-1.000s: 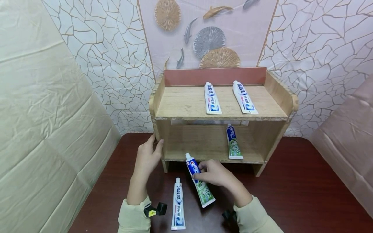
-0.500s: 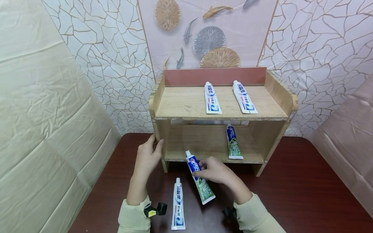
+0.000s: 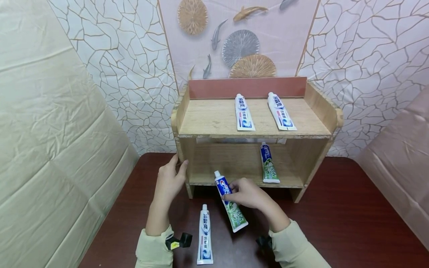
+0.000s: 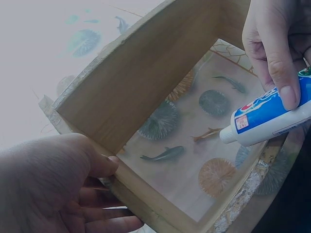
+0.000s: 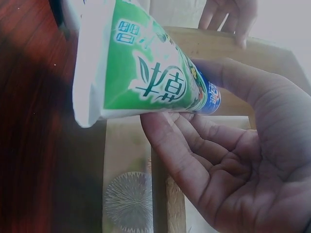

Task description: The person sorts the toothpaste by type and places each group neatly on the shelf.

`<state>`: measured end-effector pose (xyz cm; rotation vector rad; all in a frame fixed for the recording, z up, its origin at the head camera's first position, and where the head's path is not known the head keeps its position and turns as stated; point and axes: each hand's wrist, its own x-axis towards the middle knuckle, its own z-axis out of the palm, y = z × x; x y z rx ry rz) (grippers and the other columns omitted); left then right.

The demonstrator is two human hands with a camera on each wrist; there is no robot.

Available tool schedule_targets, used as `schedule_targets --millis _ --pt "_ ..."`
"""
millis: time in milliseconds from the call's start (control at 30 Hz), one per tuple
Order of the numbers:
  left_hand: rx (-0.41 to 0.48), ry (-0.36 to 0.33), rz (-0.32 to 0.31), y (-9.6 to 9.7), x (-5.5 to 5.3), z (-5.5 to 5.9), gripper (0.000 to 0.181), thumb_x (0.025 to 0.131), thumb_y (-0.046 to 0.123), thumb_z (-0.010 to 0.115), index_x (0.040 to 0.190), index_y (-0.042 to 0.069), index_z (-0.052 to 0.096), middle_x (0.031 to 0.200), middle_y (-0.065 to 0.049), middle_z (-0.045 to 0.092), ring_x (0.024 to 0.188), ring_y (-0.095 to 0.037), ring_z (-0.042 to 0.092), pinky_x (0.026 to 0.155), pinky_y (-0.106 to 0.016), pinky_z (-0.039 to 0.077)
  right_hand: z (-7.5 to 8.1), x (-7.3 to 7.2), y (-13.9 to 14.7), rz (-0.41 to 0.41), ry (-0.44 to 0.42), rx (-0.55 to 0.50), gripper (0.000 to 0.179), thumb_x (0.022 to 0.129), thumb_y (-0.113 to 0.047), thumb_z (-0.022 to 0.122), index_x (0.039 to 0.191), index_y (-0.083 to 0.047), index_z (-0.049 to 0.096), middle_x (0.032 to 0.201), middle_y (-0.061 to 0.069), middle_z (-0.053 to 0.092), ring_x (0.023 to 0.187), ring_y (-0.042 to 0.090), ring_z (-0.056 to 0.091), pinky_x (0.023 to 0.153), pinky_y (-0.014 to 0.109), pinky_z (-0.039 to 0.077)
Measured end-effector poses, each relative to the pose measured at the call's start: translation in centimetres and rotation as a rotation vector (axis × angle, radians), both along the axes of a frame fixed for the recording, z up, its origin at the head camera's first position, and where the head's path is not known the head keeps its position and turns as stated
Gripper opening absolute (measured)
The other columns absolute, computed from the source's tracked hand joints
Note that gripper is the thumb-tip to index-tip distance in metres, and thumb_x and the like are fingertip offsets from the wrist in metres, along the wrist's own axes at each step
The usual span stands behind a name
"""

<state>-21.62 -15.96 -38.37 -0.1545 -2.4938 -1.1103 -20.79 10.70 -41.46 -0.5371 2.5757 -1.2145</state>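
Observation:
In the head view my right hand (image 3: 248, 193) pinches a blue and green toothpaste tube (image 3: 238, 219) between thumb and fingers. The tube is tilted, its white cap towards the shelf's lower level, its flat end towards me. My left hand (image 3: 170, 179) holds the left side panel of the small wooden shelf (image 3: 214, 123); the left wrist view shows the thumb on one side of the panel's edge and fingers on the other. On the table, between my forearms, lies a white toothpaste tube (image 3: 205, 236). The right wrist view shows the held tube's green end (image 5: 146, 73) up close.
Two white toothpaste tubes (image 3: 245, 112) (image 3: 281, 112) lie on the shelf's upper board. A blue and green tube (image 3: 269, 163) lies on the lower board, right of centre. The shelf stands on a dark red-brown table (image 3: 352, 216), before a patterned wall cloth (image 3: 124, 74).
My right hand has moved slightly up and forward with the blue and green toothpaste tube, bringing its cap nearer the lower board. The left hand and the other tubes have stayed put.

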Motion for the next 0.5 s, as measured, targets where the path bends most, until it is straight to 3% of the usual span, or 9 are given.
schedule_targets --millis 500 --pt "0.004 -0.021 -0.004 -0.05 0.05 -0.02 0.043 0.102 0.031 0.059 0.136 0.004 0.059 0.116 -0.015 0.071 0.107 -0.03 0.067 0.089 -0.049 0.053 -0.11 -0.48 -0.07 -0.02 0.012 0.008 0.027 0.085 -0.026 0.079 0.09 -0.001 0.071 0.073 0.002 0.066 0.062 0.014 0.061 0.056 0.03 0.053"
